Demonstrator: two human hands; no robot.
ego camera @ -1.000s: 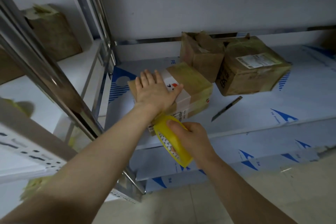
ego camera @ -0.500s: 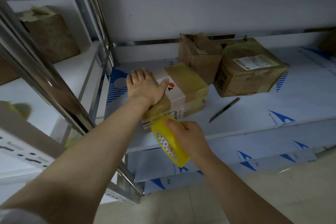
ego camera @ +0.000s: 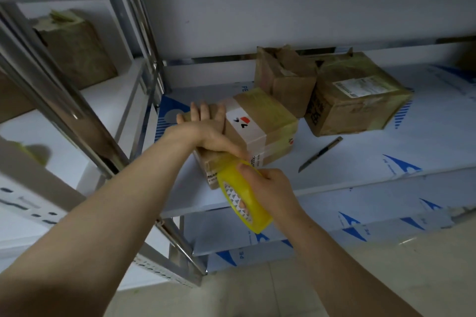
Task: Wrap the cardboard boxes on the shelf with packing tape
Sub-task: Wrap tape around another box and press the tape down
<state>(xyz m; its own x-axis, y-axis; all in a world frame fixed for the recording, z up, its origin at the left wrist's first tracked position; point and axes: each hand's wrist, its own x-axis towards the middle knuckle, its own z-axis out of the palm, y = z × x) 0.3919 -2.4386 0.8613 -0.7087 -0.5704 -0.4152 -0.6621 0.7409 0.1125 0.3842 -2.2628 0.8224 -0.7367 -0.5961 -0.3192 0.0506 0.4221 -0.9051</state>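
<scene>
A small cardboard box (ego camera: 265, 121) with a white label band and yellowish tape lies near the front left of the shelf (ego camera: 373, 159). My left hand (ego camera: 206, 128) rests flat on its left end, fingers straight across the top, thumb reaching down the near face toward the tape. My right hand (ego camera: 273, 185) grips a yellow roll of packing tape (ego camera: 244, 203) just below the box's near bottom edge. A stretch of tape runs from the roll up onto the box's near face.
Two more cardboard boxes stand behind: an open-topped one (ego camera: 286, 80) and a taped one with a label (ego camera: 355, 100). A utility knife (ego camera: 320, 154) lies on the shelf to the right. A metal post (ego camera: 64, 116) slants at left; another box (ego camera: 77, 49) sits beyond it.
My left hand slid left along the box top and turned, thumb now down the near face. The tape roll moved slightly up against the box's near edge.
</scene>
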